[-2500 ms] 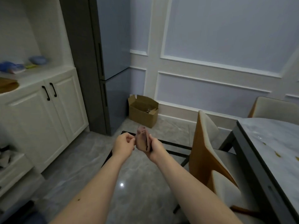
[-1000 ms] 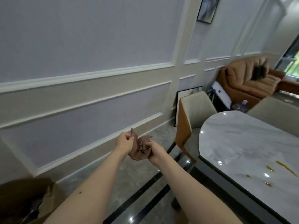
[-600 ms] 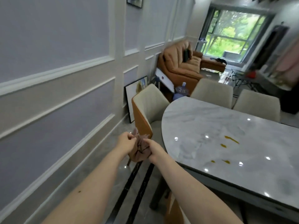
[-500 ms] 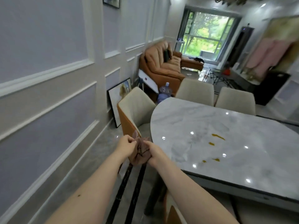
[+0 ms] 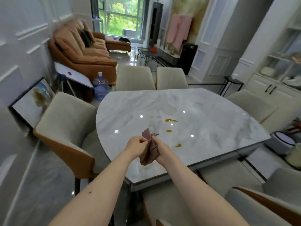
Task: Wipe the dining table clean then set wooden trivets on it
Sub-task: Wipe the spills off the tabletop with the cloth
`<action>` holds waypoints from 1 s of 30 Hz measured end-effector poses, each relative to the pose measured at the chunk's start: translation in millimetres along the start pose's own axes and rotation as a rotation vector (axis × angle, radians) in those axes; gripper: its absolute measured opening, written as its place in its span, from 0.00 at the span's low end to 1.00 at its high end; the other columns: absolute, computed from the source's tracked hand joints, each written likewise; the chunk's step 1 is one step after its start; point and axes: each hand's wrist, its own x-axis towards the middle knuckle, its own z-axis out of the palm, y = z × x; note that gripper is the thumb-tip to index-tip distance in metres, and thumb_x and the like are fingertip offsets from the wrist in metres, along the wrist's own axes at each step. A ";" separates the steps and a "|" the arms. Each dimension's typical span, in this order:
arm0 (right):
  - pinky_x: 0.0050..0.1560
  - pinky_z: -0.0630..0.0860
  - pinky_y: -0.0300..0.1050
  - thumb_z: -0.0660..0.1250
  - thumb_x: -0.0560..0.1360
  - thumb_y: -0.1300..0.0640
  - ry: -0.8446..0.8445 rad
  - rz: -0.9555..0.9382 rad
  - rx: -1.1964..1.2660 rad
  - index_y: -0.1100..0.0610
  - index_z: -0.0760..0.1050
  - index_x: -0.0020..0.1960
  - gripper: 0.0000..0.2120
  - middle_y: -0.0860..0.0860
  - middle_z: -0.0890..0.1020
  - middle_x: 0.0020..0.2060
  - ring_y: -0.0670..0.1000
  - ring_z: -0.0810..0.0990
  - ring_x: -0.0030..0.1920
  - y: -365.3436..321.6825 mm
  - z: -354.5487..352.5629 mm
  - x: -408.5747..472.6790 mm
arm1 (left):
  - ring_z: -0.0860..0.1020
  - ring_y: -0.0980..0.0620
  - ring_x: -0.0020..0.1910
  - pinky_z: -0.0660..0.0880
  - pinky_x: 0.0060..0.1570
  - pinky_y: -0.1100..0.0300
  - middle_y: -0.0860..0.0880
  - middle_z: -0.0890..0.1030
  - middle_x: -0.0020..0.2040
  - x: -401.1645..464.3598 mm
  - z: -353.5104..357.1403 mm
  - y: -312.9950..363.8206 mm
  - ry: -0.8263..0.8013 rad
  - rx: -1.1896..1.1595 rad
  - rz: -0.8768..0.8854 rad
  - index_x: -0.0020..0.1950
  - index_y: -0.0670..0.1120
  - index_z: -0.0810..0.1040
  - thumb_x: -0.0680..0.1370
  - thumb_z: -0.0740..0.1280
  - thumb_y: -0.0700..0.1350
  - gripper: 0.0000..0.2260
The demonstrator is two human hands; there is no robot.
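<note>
Dining room with an open living area behind; a pale marble tabletop (image 5: 203, 108) ringed by cream chairs fills the middle of my view. No wooden trivets are visible anywhere in view.

Cloth: a brown rag (image 5: 149, 152), bunched and hanging roughly upright, its long axis running from a peaked top corner down to a loose lower fold. I hold it above the near edge of the tabletop, not yet touching the marble.

Hands: my left hand (image 5: 136, 144) pinches the cloth's upper left edge with closed fingers (image 5: 143, 141); my right hand (image 5: 160, 148) is clenched around its right side. Both hands grasp the same cloth, just beside each other.

Stains: four orange-yellow marks lie on the marble beyond the cloth and to its right. The nearest spot (image 5: 178, 145) sits just right of my right hand; a small spot (image 5: 169, 130) and a longer smear (image 5: 171, 120) lie farther out.

Judgement: wiping has not begun. The right hand is nearer the stains, so the coming stroke would likely run forward and rightward, with the cloth flattened first.
</note>
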 end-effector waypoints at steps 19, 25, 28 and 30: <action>0.64 0.73 0.54 0.60 0.79 0.67 0.497 -0.268 -0.082 0.59 0.77 0.52 0.09 0.60 0.80 0.58 0.59 0.79 0.58 -120.3 -86.8 197.5 | 0.62 0.42 0.73 0.61 0.69 0.54 0.43 0.58 0.76 259.0 44.0 -34.0 -0.251 0.521 0.110 0.77 0.44 0.54 0.81 0.59 0.52 0.28; 0.28 0.72 0.31 0.55 0.80 0.67 0.676 -0.376 -0.284 0.72 0.70 0.58 0.11 0.52 0.80 0.37 0.52 0.75 0.31 -149.4 -127.7 234.5 | 0.44 0.42 0.77 0.47 0.73 0.47 0.46 0.38 0.78 313.6 78.2 -43.8 -0.367 0.852 0.126 0.78 0.48 0.39 0.74 0.66 0.62 0.46; 0.34 0.73 0.37 0.55 0.79 0.67 0.716 -0.426 -0.419 0.69 0.72 0.58 0.12 0.51 0.80 0.43 0.53 0.75 0.36 -155.2 -145.8 262.9 | 0.37 0.41 0.76 0.40 0.72 0.42 0.45 0.34 0.77 340.4 91.7 -39.8 -0.417 0.872 0.119 0.77 0.48 0.35 0.67 0.72 0.64 0.56; 0.52 0.71 0.36 0.57 0.79 0.66 0.704 -0.469 -0.678 0.64 0.74 0.63 0.14 0.52 0.79 0.55 0.52 0.78 0.53 -153.6 -155.5 284.2 | 0.34 0.41 0.75 0.39 0.72 0.41 0.44 0.32 0.76 358.3 95.5 -39.5 -0.409 0.908 0.106 0.77 0.48 0.33 0.64 0.74 0.64 0.60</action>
